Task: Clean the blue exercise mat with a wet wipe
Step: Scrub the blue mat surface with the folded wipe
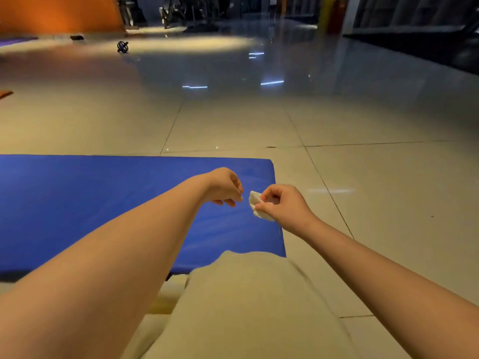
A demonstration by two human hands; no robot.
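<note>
You look out over a floor (233,120) of large glossy beige tiles with thin dark joints. Far off to your left stands an orange wall (59,14), and a pool of warm light (202,44) lies on the tiles near it. Reflected strip lights (272,82) streak the middle of the room. Dark gym machines (168,11) line the back, with a yellow post (327,14) to their right.

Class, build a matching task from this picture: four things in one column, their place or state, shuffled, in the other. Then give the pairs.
1. wet wipe
2. left hand
3. blue mat
4. orange wall

a. lies flat on the tiled floor
b. pinched by the right hand
c. at the far end of the room
d. holds nothing, over the mat

Pairs: 1-b, 2-d, 3-a, 4-c
</note>
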